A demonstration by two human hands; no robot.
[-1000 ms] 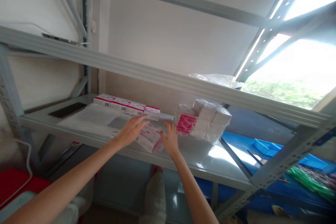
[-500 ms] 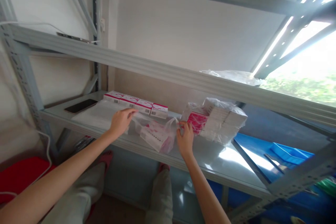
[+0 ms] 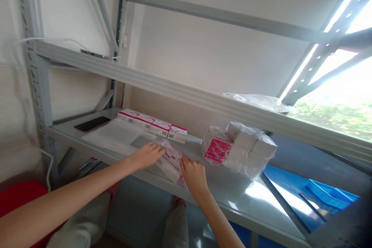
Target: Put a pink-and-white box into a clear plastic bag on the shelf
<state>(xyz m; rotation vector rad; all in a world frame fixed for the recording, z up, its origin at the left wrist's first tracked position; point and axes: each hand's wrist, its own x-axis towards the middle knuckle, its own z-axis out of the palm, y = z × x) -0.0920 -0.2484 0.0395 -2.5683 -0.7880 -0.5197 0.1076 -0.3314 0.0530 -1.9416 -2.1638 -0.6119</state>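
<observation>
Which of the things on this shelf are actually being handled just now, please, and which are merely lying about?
In hand: left hand, right hand, bagged box.
Lying about: row of boxes, wrapped stack, phone, flat bags.

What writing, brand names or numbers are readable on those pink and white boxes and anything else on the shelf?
No text can be read.
Row of four boxes: barcode-like labels and pink bands, print too small and blurred.
Bagged box between the left hand and right hand: pink markings, unreadable.
Wrapped stack of boxes: pink faces under plastic, lettering blurred.
Phone: dark screen, shows nothing.
</observation>
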